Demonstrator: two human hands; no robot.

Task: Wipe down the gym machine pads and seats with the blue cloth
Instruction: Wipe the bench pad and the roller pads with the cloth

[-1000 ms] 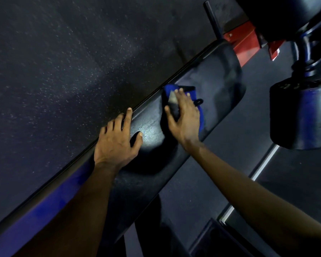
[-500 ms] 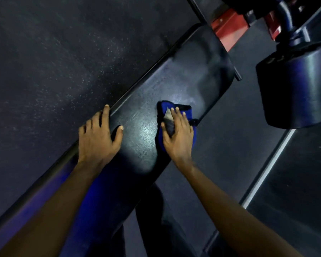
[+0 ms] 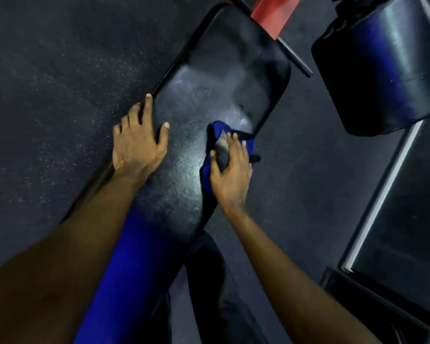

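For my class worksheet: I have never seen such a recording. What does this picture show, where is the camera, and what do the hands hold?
The camera sits on a person's head and looks down, so both bare arms reach in from below. The left hand rests open, fingers spread, on one edge of a long black padded gym bench. The right hand presses a crumpled blue cloth onto the opposite edge. A black cylindrical roller pad shows at upper right, a red frame part beyond the bench.
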